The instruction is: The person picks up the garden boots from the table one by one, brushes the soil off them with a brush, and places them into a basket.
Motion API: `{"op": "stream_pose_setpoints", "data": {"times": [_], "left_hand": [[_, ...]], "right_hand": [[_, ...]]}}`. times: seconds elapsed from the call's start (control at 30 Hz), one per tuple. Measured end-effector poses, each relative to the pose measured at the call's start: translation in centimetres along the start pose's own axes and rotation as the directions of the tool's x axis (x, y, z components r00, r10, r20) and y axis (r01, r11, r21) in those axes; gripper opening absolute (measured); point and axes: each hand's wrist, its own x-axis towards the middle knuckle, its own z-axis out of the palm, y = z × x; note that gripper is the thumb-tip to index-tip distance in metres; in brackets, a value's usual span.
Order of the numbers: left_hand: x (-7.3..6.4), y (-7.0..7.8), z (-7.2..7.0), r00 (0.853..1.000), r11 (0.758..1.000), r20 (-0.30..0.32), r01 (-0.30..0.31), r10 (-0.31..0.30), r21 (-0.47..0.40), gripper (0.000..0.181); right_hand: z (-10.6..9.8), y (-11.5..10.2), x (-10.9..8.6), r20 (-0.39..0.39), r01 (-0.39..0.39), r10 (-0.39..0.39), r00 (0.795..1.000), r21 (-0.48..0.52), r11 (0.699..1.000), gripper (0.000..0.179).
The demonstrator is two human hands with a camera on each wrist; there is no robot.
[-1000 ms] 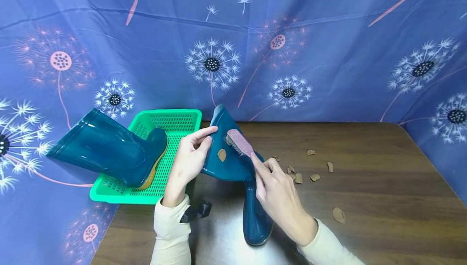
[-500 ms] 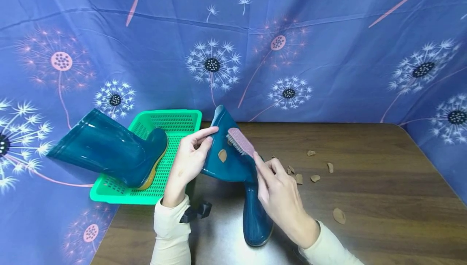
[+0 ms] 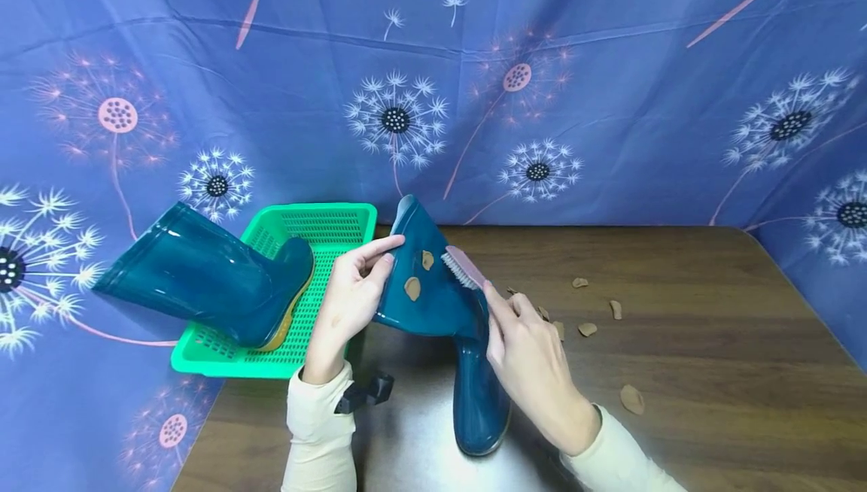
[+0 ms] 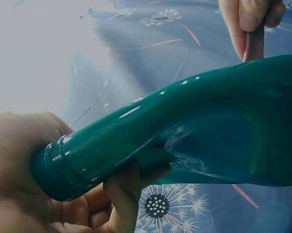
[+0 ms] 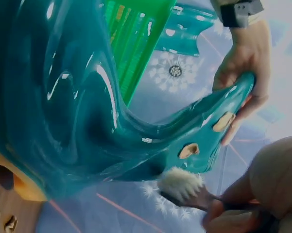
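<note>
A dark teal rubber boot [image 3: 433, 304] stands tilted on the table, its shaft leaning up to the left. My left hand [image 3: 354, 293] grips the shaft at its top edge; the left wrist view shows fingers beneath it. Two tan flakes of dried mud [image 3: 412, 288] cling to the shaft, also plain in the right wrist view. My right hand [image 3: 531, 349] holds a pink-backed brush [image 3: 465, 266] by its handle. Its pale bristles [image 5: 180, 183] are at the shaft, just right of the upper flake; whether they touch cannot be told.
A green plastic basket [image 3: 203, 365] stands at the left with a second teal boot [image 3: 210, 277] lying in it, its shaft hanging over the side. Several loose mud flakes [image 3: 632, 399] are scattered on the wooden table [image 3: 731, 341] at the right. A dandelion-print cloth [image 3: 609, 101] hangs behind.
The brush and my right hand have moved a little to the right and down along the shaft, uncovering the upper mud flake. My left hand and the boot have hardly moved.
</note>
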Motion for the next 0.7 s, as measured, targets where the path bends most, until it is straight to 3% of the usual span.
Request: {"op": "stream_pose_setpoints", "data": {"times": [0.2,0.37,0.53,0.7], "left_hand": [[0.01,-0.11,-0.06,1.0,1.0,-0.002,0.001,-0.001,-0.013,0.038],[0.02,-0.06,-0.07,1.0,1.0,-0.004,-0.005,0.005,-0.008,0.038],[0.06,-0.02,0.02,1.0,1.0,0.001,-0.021,0.021,-0.005,0.038],[0.15,0.0,-0.01,1.0,1.0,0.001,-0.02,0.02,-0.001,0.038]], "right_hand": [[-0.19,0.02,0.15,-0.008,0.065,-0.065,0.998,0.047,0.997,0.046],[-0.44,-0.13,0.14,-0.045,0.035,-0.035,0.998,-0.006,0.999,0.042],[-0.47,-0.22,0.21,0.008,0.046,-0.046,0.999,0.043,0.998,0.047],[-0.36,0.0,0.26,-0.047,0.033,-0.032,0.998,0.021,0.999,0.046]]}}
